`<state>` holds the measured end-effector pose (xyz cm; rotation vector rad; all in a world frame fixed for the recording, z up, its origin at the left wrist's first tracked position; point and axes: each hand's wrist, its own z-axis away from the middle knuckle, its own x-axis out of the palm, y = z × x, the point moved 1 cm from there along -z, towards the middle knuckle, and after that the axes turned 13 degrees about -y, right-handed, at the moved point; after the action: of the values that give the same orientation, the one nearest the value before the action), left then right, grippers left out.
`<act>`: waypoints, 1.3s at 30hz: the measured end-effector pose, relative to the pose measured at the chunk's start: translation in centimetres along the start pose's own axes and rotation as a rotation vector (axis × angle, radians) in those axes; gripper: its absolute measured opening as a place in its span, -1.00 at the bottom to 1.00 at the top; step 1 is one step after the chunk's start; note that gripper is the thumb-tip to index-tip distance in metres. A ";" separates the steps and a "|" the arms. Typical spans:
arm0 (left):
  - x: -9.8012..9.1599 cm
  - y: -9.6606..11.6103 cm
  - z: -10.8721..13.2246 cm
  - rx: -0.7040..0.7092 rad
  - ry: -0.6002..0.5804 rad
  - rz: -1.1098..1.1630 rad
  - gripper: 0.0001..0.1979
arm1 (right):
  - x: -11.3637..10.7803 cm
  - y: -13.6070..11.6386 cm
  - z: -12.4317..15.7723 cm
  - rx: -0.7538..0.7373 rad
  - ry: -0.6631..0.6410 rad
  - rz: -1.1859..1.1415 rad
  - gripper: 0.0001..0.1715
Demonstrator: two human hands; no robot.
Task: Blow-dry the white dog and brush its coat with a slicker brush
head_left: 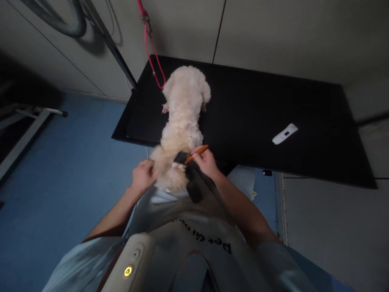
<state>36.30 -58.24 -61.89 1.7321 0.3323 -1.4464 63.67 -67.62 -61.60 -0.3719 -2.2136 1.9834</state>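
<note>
A white, curly-coated dog is on the black table, its longer cream fur at the end nearest my body. I cannot tell whether that fluffy part is its head or tail. My right hand is closed around the orange handle of a slicker brush. The brush's dark head rests against the cream fur. On the other side, my left hand has its fingers curled into the edge of the same fur; the fingertips are partly hidden.
The black grooming table stands against the wall. A pink loop leash hangs from above beside the dog. A white clipper-like device lies on the table's right half. A grey hose and dark pole are at upper left.
</note>
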 end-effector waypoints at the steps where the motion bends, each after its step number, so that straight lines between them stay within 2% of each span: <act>1: -0.9 1.2 -0.7 0.026 0.068 0.021 -0.85 | -0.4 0.0 -0.2 -0.003 0.110 0.004 -0.73; 2: -1.6 2.5 -1.6 0.068 0.130 0.057 -0.83 | -0.7 -0.2 -0.4 -0.025 0.184 0.016 -0.72; 3: -2.1 3.7 -2.7 0.115 0.178 0.103 -0.80 | -0.9 -0.4 -0.6 -0.046 0.183 0.035 -0.73; 5: -2.3 5.8 -5.6 0.182 0.220 0.192 -0.77 | -1.1 -0.9 -1.0 -0.060 0.035 0.074 -0.76; 7: -1.6 6.9 -9.0 0.170 0.231 0.238 -0.78 | -1.4 -1.4 -1.5 -0.046 -0.092 0.105 -0.79; 8: -1.1 7.1 -10.6 0.137 0.238 0.241 -0.79 | -1.7 -1.6 -1.8 -0.044 -0.062 0.113 -0.80; 11: 0.4 6.1 -14.2 0.039 0.293 0.262 -0.78 | -2.8 -2.0 -2.3 -0.090 0.256 0.129 -0.79; 12: 0.7 5.4 -14.9 0.033 0.308 0.293 -0.75 | -2.8 -2.1 -2.3 -0.108 0.295 0.128 -0.78; 13: 0.8 4.6 -15.2 0.037 0.313 0.337 -0.72 | -2.5 -2.1 -2.3 -0.116 0.257 0.119 -0.78; 16: 0.9 2.4 -15.4 0.018 0.275 0.498 -0.61 | -0.7 -2.1 -2.7 -0.089 -0.046 0.066 -0.78; 17: 1.0 1.9 -15.2 -0.011 0.255 0.556 -0.59 | -0.2 -2.0 -2.9 -0.075 -0.079 0.050 -0.79; 18: 1.1 1.5 -15.1 -0.044 0.232 0.613 -0.58 | 0.1 -1.9 -3.2 -0.066 -0.048 0.039 -0.80; 20: 1.5 1.1 -14.9 -0.103 0.203 0.726 -0.57 | 0.5 -1.8 -3.5 -0.081 0.110 0.050 -0.81; 21: 1.6 1.1 -14.9 -0.124 0.196 0.780 -0.57 | 0.7 -1.8 -3.5 -0.104 0.148 0.069 -0.82; 22: 1.7 1.2 -14.8 -0.138 0.193 0.829 -0.57 | 1.0 -1.8 -3.4 -0.124 0.118 0.095 -0.83; 25: 1.8 1.3 -14.8 -0.158 0.186 0.934 -0.61 | 1.8 -1.7 -3.0 -0.113 -0.174 0.156 -0.83; 26: 1.7 1.3 -14.9 -0.163 0.178 0.947 -0.63 | 1.8 -1.8 -3.1 -0.084 -0.223 0.154 -0.83; 27: 1.5 1.3 -14.9 -0.167 0.171 0.952 -0.65 | 1.6 -1.9 -3.3 -0.059 -0.199 0.146 -0.84; 29: 1.3 1.2 -15.0 -0.170 0.160 0.950 -0.68 | 0.9 -2.2 -3.8 -0.067 0.017 0.140 -0.86; 31: 1.2 1.1 -15.2 -0.162 0.151 0.947 -0.69 | 0.6 -2.6 -3.8 -0.137 0.211 0.154 -0.88; 32: 1.1 1.0 -15.3 -0.156 0.140 0.950 -0.69 | 0.8 -2.7 -3.5 -0.173 0.219 0.165 -0.90; 33: 1.1 1.0 -15.3 -0.153 0.134 0.958 -0.69 | 1.2 -2.7 -3.2 -0.189 0.142 0.179 -0.91; 35: 1.2 0.9 -15.4 -0.156 0.120 0.978 -0.70 | 2.0 -2.5 -2.5 -0.136 -0.134 0.189 -0.89; 36: 1.2 0.8 -15.4 -0.161 0.113 0.988 -0.70 | 2.2 -2.4 -2.4 -0.085 -0.228 0.178 -0.88; 37: 1.3 0.8 -15.4 -0.166 0.106 0.992 -0.70 | 2.0 -2.3 -2.5 -0.040 -0.241 0.163 -0.87; 38: 1.4 0.7 -15.4 -0.169 0.101 0.992 -0.69 | 1.5 -2.4 -2.8 -0.024 -0.160 0.151 -0.86; 39: 1.5 0.7 -15.4 -0.172 0.096 0.990 -0.68 | 0.8 -2.6 -3.2 -0.043 -0.012 0.145 -0.86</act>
<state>47.73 -47.92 -63.16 1.4739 -0.3240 -0.5908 63.51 -64.57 -58.72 -0.5426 -2.3008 2.0146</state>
